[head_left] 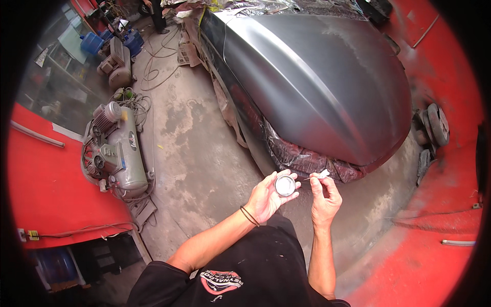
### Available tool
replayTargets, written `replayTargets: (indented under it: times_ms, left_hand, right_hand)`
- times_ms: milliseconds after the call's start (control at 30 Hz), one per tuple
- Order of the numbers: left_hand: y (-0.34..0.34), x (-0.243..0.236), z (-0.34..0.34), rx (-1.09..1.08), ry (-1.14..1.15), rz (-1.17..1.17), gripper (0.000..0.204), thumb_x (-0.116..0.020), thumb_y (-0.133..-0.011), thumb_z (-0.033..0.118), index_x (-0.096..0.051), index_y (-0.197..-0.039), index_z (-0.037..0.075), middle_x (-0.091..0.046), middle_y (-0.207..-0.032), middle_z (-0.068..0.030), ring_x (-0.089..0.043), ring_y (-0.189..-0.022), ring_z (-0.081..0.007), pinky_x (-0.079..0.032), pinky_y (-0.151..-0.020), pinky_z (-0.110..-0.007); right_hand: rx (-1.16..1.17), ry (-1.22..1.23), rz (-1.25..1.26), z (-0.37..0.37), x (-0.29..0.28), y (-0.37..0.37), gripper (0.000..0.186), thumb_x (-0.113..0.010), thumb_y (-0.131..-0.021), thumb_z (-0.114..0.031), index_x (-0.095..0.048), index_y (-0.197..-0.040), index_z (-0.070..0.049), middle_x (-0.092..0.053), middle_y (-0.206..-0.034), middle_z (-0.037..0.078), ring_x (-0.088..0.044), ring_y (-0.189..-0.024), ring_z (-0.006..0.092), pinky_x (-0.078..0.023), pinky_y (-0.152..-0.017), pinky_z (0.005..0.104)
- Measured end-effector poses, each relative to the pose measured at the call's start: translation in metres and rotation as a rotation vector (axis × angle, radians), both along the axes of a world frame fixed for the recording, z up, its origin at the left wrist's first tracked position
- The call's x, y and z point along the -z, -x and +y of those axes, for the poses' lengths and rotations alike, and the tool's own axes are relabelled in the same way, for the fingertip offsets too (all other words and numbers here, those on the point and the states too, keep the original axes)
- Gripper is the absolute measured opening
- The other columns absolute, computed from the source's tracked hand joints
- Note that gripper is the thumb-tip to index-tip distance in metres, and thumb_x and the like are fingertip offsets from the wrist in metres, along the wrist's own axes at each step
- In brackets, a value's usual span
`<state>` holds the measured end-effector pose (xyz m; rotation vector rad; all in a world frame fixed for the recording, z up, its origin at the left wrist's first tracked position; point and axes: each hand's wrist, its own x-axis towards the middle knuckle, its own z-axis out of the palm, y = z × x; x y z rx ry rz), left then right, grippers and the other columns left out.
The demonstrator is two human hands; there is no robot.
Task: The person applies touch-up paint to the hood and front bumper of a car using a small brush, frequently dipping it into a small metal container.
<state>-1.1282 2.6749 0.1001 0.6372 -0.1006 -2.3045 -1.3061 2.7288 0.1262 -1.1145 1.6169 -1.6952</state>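
Observation:
My left hand (266,198), with dark bands round its wrist, is palm up and holds a small round tin (285,185). The tin has a dark rim and a pale grey-white inside. To its right, my right hand (325,202) is raised with thumb and fingertips pinched on a small crumpled white piece (323,174), perhaps cloth or paper. A thin, short strand shows at the pinch, pointing toward the tin. Both hands are apart from each other, in front of my body. Just beyond them is the car's front end, its grey hood (317,77) smooth and matte.
Plastic sheeting (307,161) covers the car's front below the hood. At left stand a grey air compressor (123,153) and a second one (116,64), with hoses (153,71) on the concrete floor (189,169). A wheel (437,124) leans by the red wall (455,169). A person (156,15) stands far back.

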Motion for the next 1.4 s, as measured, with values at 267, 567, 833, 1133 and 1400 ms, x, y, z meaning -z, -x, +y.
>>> replayTargets:
  times_ms: [267,567,833,1133,1400]
  left_hand:
    - [0.040,0.005,-0.013,-0.042,-0.034,0.066,0.054,-0.045,-0.120,0.038,-0.043,-0.159,0.000,-0.058,-0.157,-0.0228,-0.061,-0.144,-0.0436,-0.050,-0.123,-0.062]
    - [0.090,-0.001,-0.026,-0.111,-0.038,0.061,0.055,-0.047,-0.120,0.038,-0.042,-0.159,0.000,-0.058,-0.158,-0.0234,-0.060,-0.145,-0.0445,-0.051,-0.122,-0.063]
    - [0.119,-0.002,-0.027,-0.185,-0.012,0.058,0.055,-0.045,-0.120,0.038,-0.043,-0.159,0.000,-0.057,-0.159,-0.0234,-0.060,-0.145,-0.0441,-0.051,-0.123,-0.062]
    - [0.113,-0.001,-0.031,-0.321,-0.030,0.133,0.050,-0.042,-0.121,0.036,-0.047,-0.156,0.000,-0.059,-0.157,-0.0232,-0.059,-0.147,-0.0428,-0.050,-0.123,-0.063]
    - [0.092,-0.023,-0.052,-0.447,-0.021,0.031,0.049,-0.038,-0.122,0.036,-0.049,-0.151,-0.002,-0.063,-0.150,-0.0209,-0.062,-0.144,-0.0347,-0.048,-0.127,-0.061]
  right_hand:
    - [-0.004,0.020,0.054,-0.019,0.000,0.050,0.015,-0.085,-0.099,-0.006,-0.081,-0.112,0.000,-0.081,-0.109,0.008,-0.072,-0.102,0.0159,-0.058,-0.093,0.0332]
    - [-0.055,0.035,0.030,-0.043,-0.006,0.102,0.013,-0.085,-0.100,-0.006,-0.081,-0.111,0.000,-0.080,-0.109,0.008,-0.071,-0.102,0.0160,-0.057,-0.093,0.0323]
    - [-0.152,0.037,0.036,-0.055,-0.002,0.130,0.013,-0.083,-0.101,-0.004,-0.080,-0.113,0.000,-0.079,-0.111,0.006,-0.070,-0.105,0.0149,-0.056,-0.096,0.0315]
    - [-0.323,0.094,0.246,-0.094,-0.014,0.120,0.014,-0.085,-0.094,-0.001,-0.080,-0.107,0.001,-0.083,-0.107,0.011,-0.073,-0.108,0.0269,-0.058,-0.099,0.0402]
    - [-0.472,0.092,0.286,-0.130,-0.016,0.084,0.016,-0.088,-0.094,-0.007,-0.084,-0.108,-0.002,-0.080,-0.122,0.012,-0.068,-0.123,0.0254,-0.057,-0.104,0.0413]
